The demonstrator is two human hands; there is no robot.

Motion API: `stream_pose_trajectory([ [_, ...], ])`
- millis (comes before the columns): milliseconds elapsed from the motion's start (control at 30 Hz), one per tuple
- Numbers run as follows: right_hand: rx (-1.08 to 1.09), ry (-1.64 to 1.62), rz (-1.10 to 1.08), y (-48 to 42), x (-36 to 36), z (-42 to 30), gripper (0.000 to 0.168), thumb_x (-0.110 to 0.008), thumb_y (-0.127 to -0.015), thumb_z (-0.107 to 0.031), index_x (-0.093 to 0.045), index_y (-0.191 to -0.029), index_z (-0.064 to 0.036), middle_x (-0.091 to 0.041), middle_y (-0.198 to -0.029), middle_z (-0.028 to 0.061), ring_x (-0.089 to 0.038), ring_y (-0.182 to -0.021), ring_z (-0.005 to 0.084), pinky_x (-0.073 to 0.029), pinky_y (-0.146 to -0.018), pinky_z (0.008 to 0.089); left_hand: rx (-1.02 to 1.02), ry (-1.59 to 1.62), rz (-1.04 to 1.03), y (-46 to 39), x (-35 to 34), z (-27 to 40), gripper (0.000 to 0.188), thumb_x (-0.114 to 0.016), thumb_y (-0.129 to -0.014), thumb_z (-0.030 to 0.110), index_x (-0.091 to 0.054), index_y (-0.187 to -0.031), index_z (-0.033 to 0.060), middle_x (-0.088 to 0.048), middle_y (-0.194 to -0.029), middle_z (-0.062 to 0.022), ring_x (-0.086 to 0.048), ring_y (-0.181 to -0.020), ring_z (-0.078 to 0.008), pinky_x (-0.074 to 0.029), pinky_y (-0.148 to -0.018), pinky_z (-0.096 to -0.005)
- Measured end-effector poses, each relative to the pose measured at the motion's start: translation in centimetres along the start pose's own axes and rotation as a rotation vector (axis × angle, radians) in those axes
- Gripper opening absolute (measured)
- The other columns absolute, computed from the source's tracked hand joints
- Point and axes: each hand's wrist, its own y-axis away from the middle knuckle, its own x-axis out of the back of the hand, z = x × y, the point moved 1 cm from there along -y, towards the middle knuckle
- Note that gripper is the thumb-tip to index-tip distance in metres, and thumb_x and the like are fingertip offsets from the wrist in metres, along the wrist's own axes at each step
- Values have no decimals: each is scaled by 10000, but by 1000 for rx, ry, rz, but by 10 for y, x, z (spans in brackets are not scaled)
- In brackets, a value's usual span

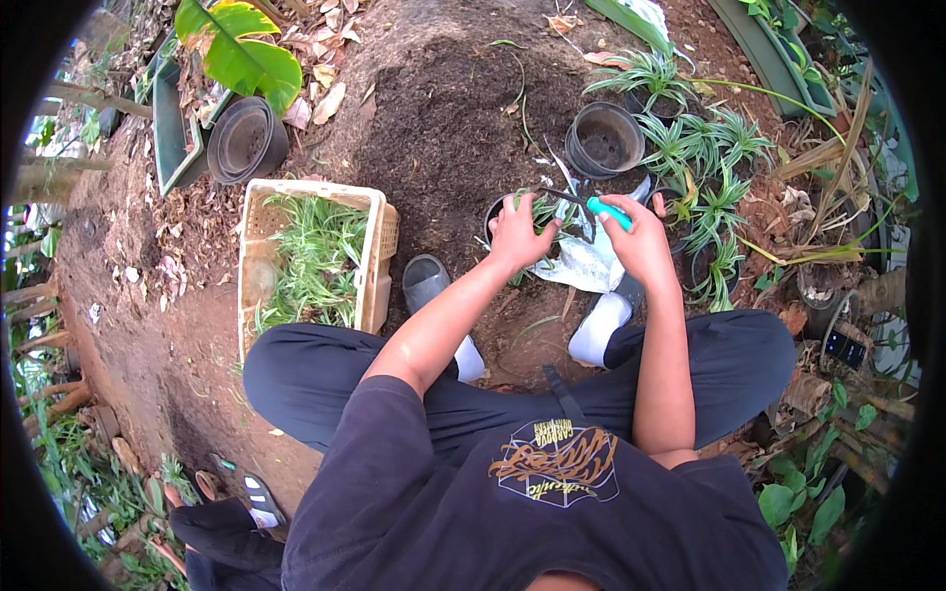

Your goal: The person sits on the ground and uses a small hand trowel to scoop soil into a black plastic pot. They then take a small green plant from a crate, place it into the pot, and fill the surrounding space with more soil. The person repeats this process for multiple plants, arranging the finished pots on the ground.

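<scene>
My left hand (519,235) is curled over a small dark plant pot (491,213), around a young spider plant (545,210) whose striped leaves show between thumb and fingers. The hand hides much of the pot. My right hand (637,240) grips the teal handle (609,213) of a slim hand tool, its dark metal shaft (563,196) pointing left toward the plant. The tool's tip is too small to make out. Beneath both hands lies a crumpled white plastic sheet (584,262) on dark loose soil (443,162).
A plastic crate (377,255) of cut spider plants (318,258) stands left. Potted spider plants (709,170) cluster right, beside an empty black pot (604,140). More black pots (247,140) and a green planter (174,125) sit upper left. Another person's leg (225,528) shows lower left.
</scene>
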Motion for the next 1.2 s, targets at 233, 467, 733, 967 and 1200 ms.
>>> stream_pose_trajectory([
  [233,-23,6,-10,1,1,-4,302,-653,-907,-166,-671,-1178,-35,-717,-1044,173,-695,-886,228,-515,-820,331,-397,-116,-49,12,0,-13,558,-705,-834,422,-581,-1256,79,-510,-1262,-211,-496,-1213,-362,-343,-1003,-500],
  [467,24,-37,-3,-24,-26,13,311,-646,-905,-211,-682,-1149,-21,-717,-1052,184,-699,-980,273,-510,-870,357,-619,-292,-55,36,0,-17,563,-725,-813,355,-541,-1254,59,-490,-1329,-236,-456,-1267,-417,-344,-1071,-524],
  [733,-301,-121,-12,-109,-104,80,300,-631,-932,-312,-716,-1015,-36,-634,-748,93,-573,-636,190,-419,-585,351,-644,-315,-31,41,-3,-28,541,-730,-798,282,-533,-1244,48,-475,-1349,-256,-433,-1311,-424,-344,-1093,-535],
  [967,-685,-548,-220,-141,-172,68,167,-566,-996,-290,-583,-1024,-126,-476,-645,-17,-303,-426,58,-231,-385,251,-635,-315,-59,43,-1,-32,490,-711,-809,255,-536,-1222,57,-468,-1355,-255,-425,-1318,-418,-322,-1102,-566],
  [1200,-679,-707,-358,-126,-112,84,163,-557,-975,-253,-619,-1057,-127,-407,-633,-50,-268,-441,37,-211,-396,221,-564,-334,-89,48,-2,-34,517,-696,-836,335,-531,-1262,91,-442,-1393,-234,-386,-1359,-406,-238,-1089,-712],
])
